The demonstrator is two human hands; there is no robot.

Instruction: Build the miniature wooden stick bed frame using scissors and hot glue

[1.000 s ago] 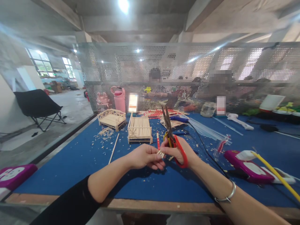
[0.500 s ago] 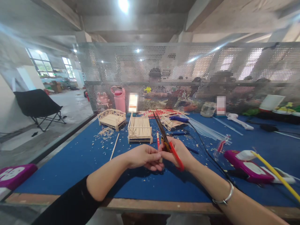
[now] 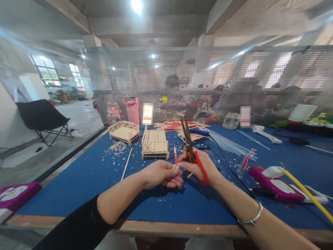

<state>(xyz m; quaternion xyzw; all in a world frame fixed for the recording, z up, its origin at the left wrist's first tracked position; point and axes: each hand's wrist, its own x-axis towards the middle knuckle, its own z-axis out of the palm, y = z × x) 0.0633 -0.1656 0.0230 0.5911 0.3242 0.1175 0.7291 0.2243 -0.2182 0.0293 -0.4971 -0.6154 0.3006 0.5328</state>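
My left hand (image 3: 162,174) is closed on several short pale wooden stick pieces (image 3: 176,167), pinched at the fingertips. Scissors (image 3: 188,140) with red-and-yellow handles hang in my right hand (image 3: 208,165), their dark blades pointing up and away. My right fingertips come close to the stick pieces; whether they touch is unclear. A red-marked stick (image 3: 175,155) rises just beyond the fingers. Behind the hands stands a miniature stick-built bed (image 3: 155,142), with a second stick-built frame (image 3: 125,132) to its left. Another stick piece of furniture (image 3: 196,136) is partly hidden behind the scissors.
A blue-handled hot tool (image 3: 199,132) trails a black cable. Clear glue sticks (image 3: 229,144) lie behind it. At right sits a purple power strip (image 3: 275,184) with a yellow cord. A loose stick (image 3: 126,164) and wood scraps litter the blue tabletop (image 3: 78,187). A mesh partition stands behind.
My right hand has drawn slightly right, away from my left fingertips, and the scissors have turned more upright. Stick ends now show in my left fingers.
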